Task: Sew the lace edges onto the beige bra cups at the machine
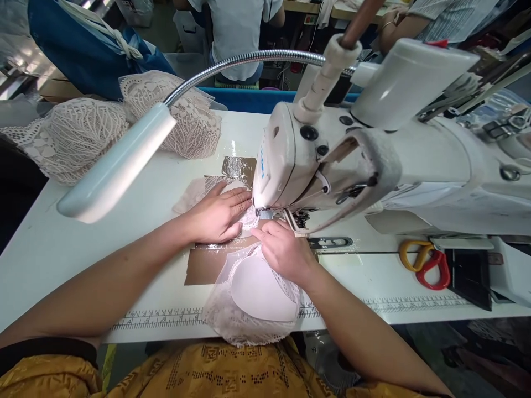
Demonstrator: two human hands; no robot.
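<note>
A pale lace bra lies under the head of a white sewing machine, one smooth padded cup hanging over the table's front edge. My left hand rests flat on the bra's other lace part, fingers stretched towards the needle area. Right of the needle, my right hand has its fingers curled on the bra's edge, index finger pointing left near the presser foot. The needle tip and part of the fabric under my fingers are hidden.
Lace bra pieces are piled at the back left. A lamp on a bendable metal neck hangs over the left side. Scissors with orange and red handles lie at right. A printed ruler runs along the front edge. People sit beyond.
</note>
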